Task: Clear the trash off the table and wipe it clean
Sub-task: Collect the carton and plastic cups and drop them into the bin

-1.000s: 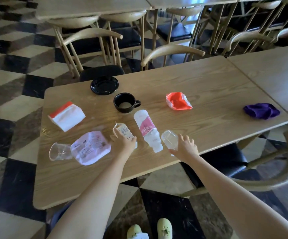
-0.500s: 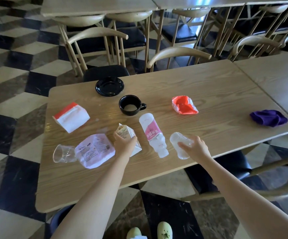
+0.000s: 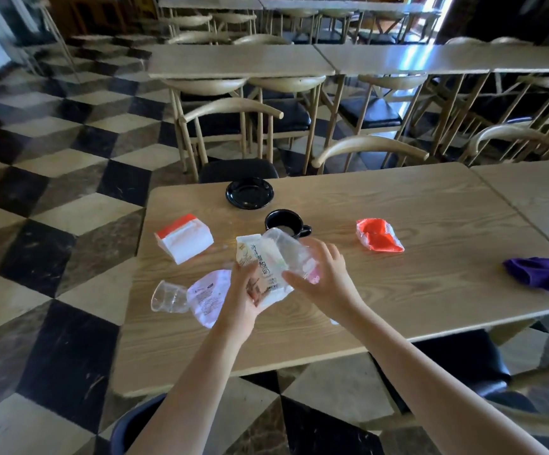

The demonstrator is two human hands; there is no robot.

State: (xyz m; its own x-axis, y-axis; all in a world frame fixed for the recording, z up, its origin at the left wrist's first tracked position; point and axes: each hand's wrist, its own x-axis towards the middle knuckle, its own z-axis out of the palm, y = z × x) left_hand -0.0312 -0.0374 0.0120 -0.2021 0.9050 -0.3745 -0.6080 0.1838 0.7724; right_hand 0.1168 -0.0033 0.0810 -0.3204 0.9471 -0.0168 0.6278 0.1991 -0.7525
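My left hand (image 3: 245, 293) grips a small white milk carton (image 3: 257, 257), lifted above the wooden table (image 3: 414, 290). My right hand (image 3: 324, 280) holds a clear plastic cup (image 3: 284, 254) tilted against the carton. The pink-labelled bottle is mostly hidden behind my hands. On the table to the left lie another clear cup (image 3: 168, 297) on its side and a pink-white wrapper (image 3: 209, 295). A red crumpled wrapper (image 3: 378, 239) lies right of centre. A purple cloth (image 3: 540, 273) sits at the right edge.
A white and red tissue pack (image 3: 184, 238), a black mug (image 3: 283, 222) and a black saucer (image 3: 249, 193) stand on the far half of the table. A dark bin (image 3: 132, 425) sits below the near edge. Wooden chairs (image 3: 368, 152) and more tables surround it.
Both hands have lifted off the table: the left raised the milk carton, the right raised the clear cup and brought it against the carton. The camera tilted up.
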